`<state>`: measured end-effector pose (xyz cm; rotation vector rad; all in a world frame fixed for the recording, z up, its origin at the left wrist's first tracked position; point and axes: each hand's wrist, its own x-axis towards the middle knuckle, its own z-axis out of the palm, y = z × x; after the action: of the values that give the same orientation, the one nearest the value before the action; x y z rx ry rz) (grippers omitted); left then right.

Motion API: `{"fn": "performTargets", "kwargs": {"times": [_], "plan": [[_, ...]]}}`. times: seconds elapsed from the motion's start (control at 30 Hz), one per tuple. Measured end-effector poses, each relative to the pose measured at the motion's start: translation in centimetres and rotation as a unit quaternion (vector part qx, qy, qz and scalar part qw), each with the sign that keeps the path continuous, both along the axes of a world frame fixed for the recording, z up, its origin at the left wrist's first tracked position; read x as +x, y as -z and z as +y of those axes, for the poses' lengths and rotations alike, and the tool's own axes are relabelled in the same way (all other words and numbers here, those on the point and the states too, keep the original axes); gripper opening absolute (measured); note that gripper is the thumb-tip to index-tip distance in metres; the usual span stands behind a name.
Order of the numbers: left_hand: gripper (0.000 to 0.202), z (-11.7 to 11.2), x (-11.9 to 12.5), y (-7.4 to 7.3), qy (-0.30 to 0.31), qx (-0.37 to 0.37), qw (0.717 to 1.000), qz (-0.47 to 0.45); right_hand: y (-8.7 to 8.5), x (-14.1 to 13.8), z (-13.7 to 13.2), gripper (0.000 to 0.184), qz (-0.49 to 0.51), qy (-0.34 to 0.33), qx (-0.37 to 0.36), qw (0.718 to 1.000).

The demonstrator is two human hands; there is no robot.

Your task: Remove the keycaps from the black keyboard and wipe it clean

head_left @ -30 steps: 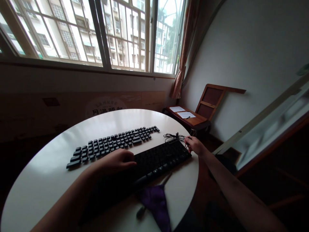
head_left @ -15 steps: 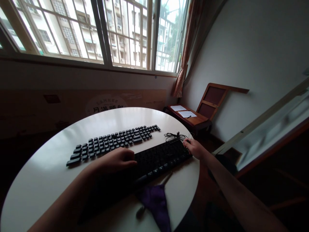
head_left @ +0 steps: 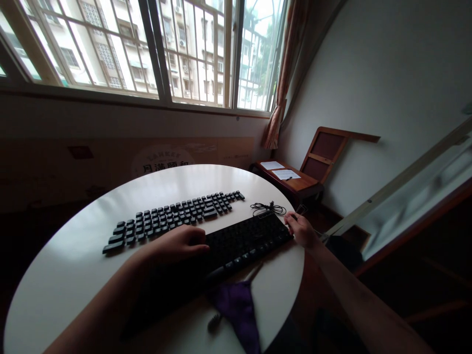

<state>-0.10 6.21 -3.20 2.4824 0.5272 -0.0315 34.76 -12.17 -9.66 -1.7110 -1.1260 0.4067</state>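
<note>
A black keyboard (head_left: 247,241) lies slantwise on the round white table (head_left: 73,275). My left hand (head_left: 177,244) rests on its left half, fingers curled down and pressing on it. My right hand (head_left: 302,230) is at the keyboard's right end, closed in a pinch on a small wire tool (head_left: 300,209) that sticks up behind the fingers. Several rows of loose black keycaps (head_left: 173,216) are laid out on the table just beyond the keyboard. The keyboard's coiled black cable (head_left: 267,209) lies by its far right corner.
A purple cloth (head_left: 238,307) and a small dark brush lie at the table's near edge. A low wooden chair (head_left: 295,184) with papers (head_left: 283,173) stands to the right, under the window. A framed board (head_left: 405,187) leans against the right wall.
My right hand has shifted slightly right along the keyboard's end, still holding the tool. The left hand has stayed on the keyboard.
</note>
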Motion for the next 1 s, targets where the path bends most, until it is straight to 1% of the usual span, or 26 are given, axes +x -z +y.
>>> {"fn": "performTargets", "kwargs": {"times": [0.2,0.47,0.57,0.67,0.77,0.83,0.93,1.0], "plan": [[0.045,0.0,0.0,0.0,-0.001,0.002,1.000,0.005,0.4,0.1,-0.2,0.037,0.042,0.010,0.027,0.999],[0.044,0.0,0.0,0.0,0.001,0.005,1.000,0.010,0.7,0.0,-0.1,0.031,0.104,0.022,0.076,0.991],[0.044,0.0,0.0,0.0,0.003,0.003,1.000,0.010,0.6,0.0,-0.1,0.030,0.121,0.016,0.087,0.989],[0.044,0.0,0.0,0.0,0.003,0.008,1.000,0.008,-0.1,-0.1,-0.2,0.030,0.126,0.007,0.095,0.987],[0.043,-0.2,-0.1,-0.1,0.002,0.011,1.000,0.003,-1.8,-0.8,0.2,0.032,0.119,-0.014,0.109,0.987],[0.045,-0.3,-0.1,-0.2,-0.001,0.013,1.000,-0.005,-3.8,-1.8,1.1,0.034,0.094,-0.052,0.121,0.987],[0.047,-0.4,-0.2,-0.4,-0.021,0.016,0.999,-0.038,-7.5,-4.4,3.1,0.032,0.016,-0.158,0.116,0.980],[0.046,-0.4,-0.2,-0.5,-0.039,0.015,0.996,-0.073,-9.9,-6.6,4.9,0.029,-0.025,-0.239,0.116,0.964]]}}
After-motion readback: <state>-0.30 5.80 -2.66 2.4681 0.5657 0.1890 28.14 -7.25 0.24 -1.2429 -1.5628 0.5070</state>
